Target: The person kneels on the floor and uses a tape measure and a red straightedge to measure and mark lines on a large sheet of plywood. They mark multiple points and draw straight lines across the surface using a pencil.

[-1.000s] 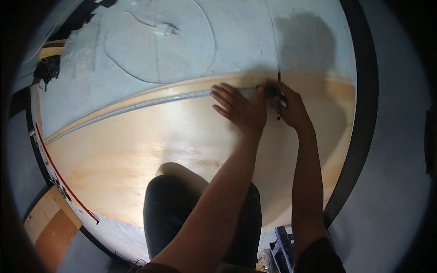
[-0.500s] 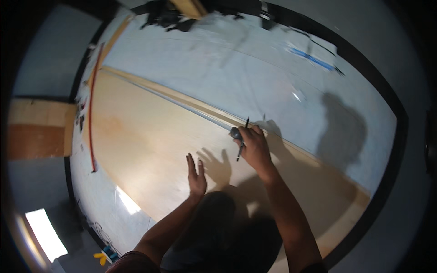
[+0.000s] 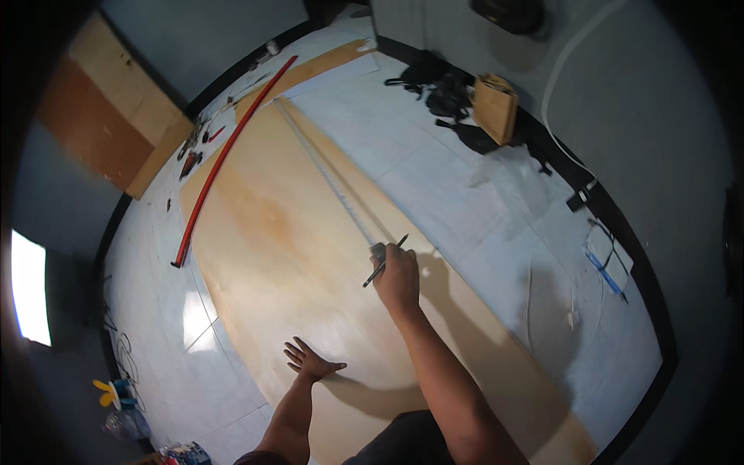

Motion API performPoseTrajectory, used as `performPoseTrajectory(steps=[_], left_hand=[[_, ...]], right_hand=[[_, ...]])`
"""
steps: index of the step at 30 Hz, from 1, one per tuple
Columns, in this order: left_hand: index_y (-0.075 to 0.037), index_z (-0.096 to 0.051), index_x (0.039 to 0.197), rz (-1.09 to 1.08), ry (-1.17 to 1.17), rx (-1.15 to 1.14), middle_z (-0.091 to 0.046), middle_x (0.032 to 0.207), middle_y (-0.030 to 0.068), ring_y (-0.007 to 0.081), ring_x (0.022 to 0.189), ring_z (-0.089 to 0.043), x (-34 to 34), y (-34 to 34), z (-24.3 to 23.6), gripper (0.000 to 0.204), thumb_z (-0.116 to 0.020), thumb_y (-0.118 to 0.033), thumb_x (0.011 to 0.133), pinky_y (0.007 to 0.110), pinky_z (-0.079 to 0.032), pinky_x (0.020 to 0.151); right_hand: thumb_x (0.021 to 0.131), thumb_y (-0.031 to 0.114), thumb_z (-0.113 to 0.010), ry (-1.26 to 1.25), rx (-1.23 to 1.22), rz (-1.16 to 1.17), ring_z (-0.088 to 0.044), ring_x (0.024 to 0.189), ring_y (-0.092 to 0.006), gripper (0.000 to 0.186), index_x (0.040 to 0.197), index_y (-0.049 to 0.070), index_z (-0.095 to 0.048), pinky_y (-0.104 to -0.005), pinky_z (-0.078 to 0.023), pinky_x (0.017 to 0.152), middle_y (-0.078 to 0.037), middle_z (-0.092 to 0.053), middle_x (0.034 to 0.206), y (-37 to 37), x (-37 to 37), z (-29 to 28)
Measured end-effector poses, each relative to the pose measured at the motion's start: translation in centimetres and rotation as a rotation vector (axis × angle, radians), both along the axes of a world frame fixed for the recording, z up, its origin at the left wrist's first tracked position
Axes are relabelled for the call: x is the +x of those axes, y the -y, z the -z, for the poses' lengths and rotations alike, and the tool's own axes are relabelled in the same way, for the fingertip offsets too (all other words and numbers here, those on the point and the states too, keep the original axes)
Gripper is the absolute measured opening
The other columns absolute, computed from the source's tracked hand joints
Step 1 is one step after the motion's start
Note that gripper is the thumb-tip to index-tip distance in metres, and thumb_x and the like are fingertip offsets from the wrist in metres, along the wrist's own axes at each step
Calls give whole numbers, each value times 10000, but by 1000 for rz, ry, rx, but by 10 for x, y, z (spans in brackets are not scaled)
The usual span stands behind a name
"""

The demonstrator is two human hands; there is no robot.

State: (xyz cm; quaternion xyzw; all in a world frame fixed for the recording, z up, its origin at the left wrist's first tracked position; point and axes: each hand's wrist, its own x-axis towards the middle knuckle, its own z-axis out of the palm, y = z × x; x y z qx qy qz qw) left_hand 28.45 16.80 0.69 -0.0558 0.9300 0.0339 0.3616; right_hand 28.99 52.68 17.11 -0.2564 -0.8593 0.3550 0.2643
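A large light plywood sheet lies on the tiled floor under both hands. My right hand is closed round a dark tape measure and also keeps a black pencil slanting across it. From the case the tape blade runs out over the sheet to its far end. My left hand rests on or just over the sheet at the near left, fingers spread, holding nothing. A long red straight bar lies across the sheet's far left edge.
Dark bags and a brown paper bag sit along the right wall near crumpled clear plastic. A paper with a blue pen lies far right. Small tools lie by the left wall. A fan with yellow blades stands lower left.
The view has swung, bringing the sheet's far end and the red bar into fuller sight. My left hand has spread its fingers lower over the sheet. My right hand still holds tape measure and pencil.
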Motion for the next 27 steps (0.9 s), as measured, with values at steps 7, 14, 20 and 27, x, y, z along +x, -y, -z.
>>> performPoseTrajectory(steps=[7,14,20,27], left_hand=[[-24,425,1615,38,136,89,420,1677,390,582,1577,364,-20,19,-17,1909,-1068,-581,564,769,90,1263],[3,405,1619,28,197,160,439,1668,386,564,1560,412,-26,23,-37,1870,-1056,-571,603,754,129,1255],[38,342,1644,27,247,231,420,1652,434,618,1531,413,-37,36,-33,1756,-1006,-573,698,805,142,1210],[48,353,1632,37,283,225,401,1650,455,631,1525,411,-38,42,-20,1758,-997,-587,702,804,143,1207]], right_hand=[[933,157,-829,94,93,67,-686,937,-443,222,1028,7,-694,-544,-541,874,-224,-721,970,14,-164,-4],[951,172,-818,177,88,28,-697,1001,-467,270,1071,-30,-686,-563,-572,883,-270,-716,1035,28,-305,-3],[963,172,-807,81,132,48,-671,1054,-487,277,1081,-36,-668,-589,-551,912,-278,-704,1065,44,-393,3],[964,241,-837,-72,9,25,-677,979,-449,317,1010,-15,-657,-568,-529,858,-246,-703,975,75,-460,27]])
